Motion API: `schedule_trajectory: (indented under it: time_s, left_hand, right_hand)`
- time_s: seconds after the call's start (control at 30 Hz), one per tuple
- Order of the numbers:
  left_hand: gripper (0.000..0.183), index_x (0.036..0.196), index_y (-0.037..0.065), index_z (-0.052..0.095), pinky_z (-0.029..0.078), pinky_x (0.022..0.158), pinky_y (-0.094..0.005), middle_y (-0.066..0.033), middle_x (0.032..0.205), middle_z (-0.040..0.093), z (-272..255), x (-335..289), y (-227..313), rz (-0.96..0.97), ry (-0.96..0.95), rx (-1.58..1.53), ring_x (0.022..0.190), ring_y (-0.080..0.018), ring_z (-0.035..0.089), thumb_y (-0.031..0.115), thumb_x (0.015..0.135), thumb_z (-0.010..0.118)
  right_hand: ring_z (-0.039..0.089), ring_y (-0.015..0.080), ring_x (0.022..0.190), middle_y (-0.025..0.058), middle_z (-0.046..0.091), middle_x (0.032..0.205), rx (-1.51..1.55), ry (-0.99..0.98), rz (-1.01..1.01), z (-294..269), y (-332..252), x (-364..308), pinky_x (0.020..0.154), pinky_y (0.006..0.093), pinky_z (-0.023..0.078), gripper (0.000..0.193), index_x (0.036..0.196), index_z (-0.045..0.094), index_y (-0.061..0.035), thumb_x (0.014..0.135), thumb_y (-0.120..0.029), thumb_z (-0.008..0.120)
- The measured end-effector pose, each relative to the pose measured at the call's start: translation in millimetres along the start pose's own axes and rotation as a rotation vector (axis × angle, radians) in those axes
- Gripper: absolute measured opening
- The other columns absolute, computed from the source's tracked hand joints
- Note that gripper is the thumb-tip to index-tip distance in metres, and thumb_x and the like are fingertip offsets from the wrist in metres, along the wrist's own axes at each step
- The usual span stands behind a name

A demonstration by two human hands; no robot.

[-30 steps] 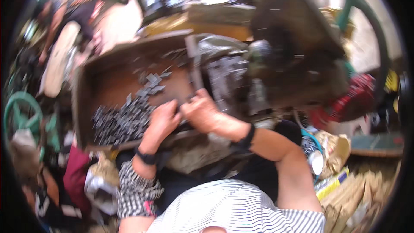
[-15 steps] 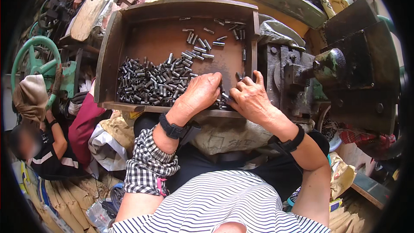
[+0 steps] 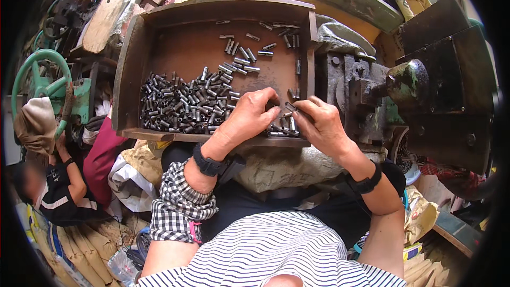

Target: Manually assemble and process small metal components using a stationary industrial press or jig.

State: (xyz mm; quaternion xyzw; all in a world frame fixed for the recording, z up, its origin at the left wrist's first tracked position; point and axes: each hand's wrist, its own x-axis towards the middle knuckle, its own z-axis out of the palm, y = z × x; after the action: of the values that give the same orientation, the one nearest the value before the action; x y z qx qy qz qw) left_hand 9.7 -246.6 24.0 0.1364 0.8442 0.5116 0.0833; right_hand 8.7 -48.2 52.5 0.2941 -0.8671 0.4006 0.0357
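In front of me stands a shallow brown wooden tray (image 3: 183, 48). A heap of short dark metal tubes (image 3: 183, 101) fills its near left part. My right hand (image 3: 321, 122), at the tray's near right corner, is closed and pinches one metal tube (image 3: 290, 107) between thumb and fingers. Just left of it, my left hand (image 3: 249, 114) hovers over the heap's right edge with curled fingers. Whatever lies inside that curl is hidden. A few tubes (image 3: 284, 127) lie below and between both hands.
Loose tubes lie scattered toward the tray's far right. A dark, greasy machine (image 3: 425, 90) stands close on the right. A green handwheel (image 3: 45, 56) is at the left, with another person (image 3: 64, 186) below it. A sack (image 3: 287, 167) hangs under the tray's near edge.
My right hand has turned and drawn its fingers in, and a tube now shows in its pinch. The left hand's thumb and forefinger have parted slightly. The view has shifted a little.
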Motion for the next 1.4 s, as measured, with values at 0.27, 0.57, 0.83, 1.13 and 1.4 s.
schedule_trajectory:
  time_s: [0.27, 0.57, 0.83, 1.13, 1.4]
  left_hand:
    - [0.015, 0.099, 0.002, 0.059, 0.045, 0.048, -0.0161, 0.0009, 0.075, 0.060, 6, 4, 13, -0.342, -0.136, -0.803, 0.057, -0.0035, 0.055, 0.013, 0.089, 0.057]
    - [0.016, 0.102, 0.003, 0.058, 0.046, 0.048, -0.0141, -0.0001, 0.081, 0.061, 9, 4, 9, -0.389, -0.086, -1.064, 0.055, -0.0024, 0.054, 0.013, 0.089, 0.058]
    - [0.014, 0.100, 0.004, 0.058, 0.045, 0.046, -0.0143, 0.0007, 0.077, 0.059, 11, 5, 10, -0.391, -0.085, -1.077, 0.055, -0.0028, 0.054, 0.014, 0.090, 0.057]
    - [0.013, 0.096, 0.005, 0.058, 0.044, 0.042, -0.0148, -0.0005, 0.075, 0.060, 14, 5, 12, -0.379, -0.066, -1.034, 0.052, -0.0037, 0.054, 0.016, 0.090, 0.058]
    - [0.015, 0.100, 0.004, 0.056, 0.047, 0.045, -0.0155, -0.0011, 0.076, 0.061, 14, 4, 14, -0.414, -0.103, -1.079, 0.054, -0.0046, 0.056, 0.014, 0.089, 0.058]
  right_hand:
    - [0.055, 0.0084, 0.052, 0.0079, 0.059, 0.065, 0.409, -0.049, 0.417, -14, 3, -10, 0.047, 0.0241, 0.044, 0.016, 0.091, 0.061, 0.0054, 0.080, -0.006, 0.061]
    - [0.050, 0.0037, 0.047, 0.0012, 0.057, 0.060, 0.655, -0.026, 0.565, -12, 13, -10, 0.043, 0.0200, 0.041, 0.014, 0.088, 0.062, 0.0041, 0.085, -0.008, 0.056]
    - [0.052, 0.0035, 0.048, 0.0010, 0.058, 0.064, 0.745, -0.047, 0.654, -9, 14, -10, 0.042, 0.0177, 0.041, 0.016, 0.092, 0.062, 0.0037, 0.088, -0.011, 0.057]
    - [0.060, 0.0265, 0.066, 0.0139, 0.056, 0.076, 0.058, -0.037, 0.123, -12, 12, -9, 0.058, 0.0336, 0.048, 0.017, 0.088, 0.062, 0.0002, 0.075, -0.008, 0.069]
    - [0.058, 0.0127, 0.056, 0.0071, 0.057, 0.067, 0.293, -0.022, 0.417, -15, 7, -8, 0.050, 0.0262, 0.046, 0.014, 0.094, 0.058, 0.0011, 0.081, -0.004, 0.060]
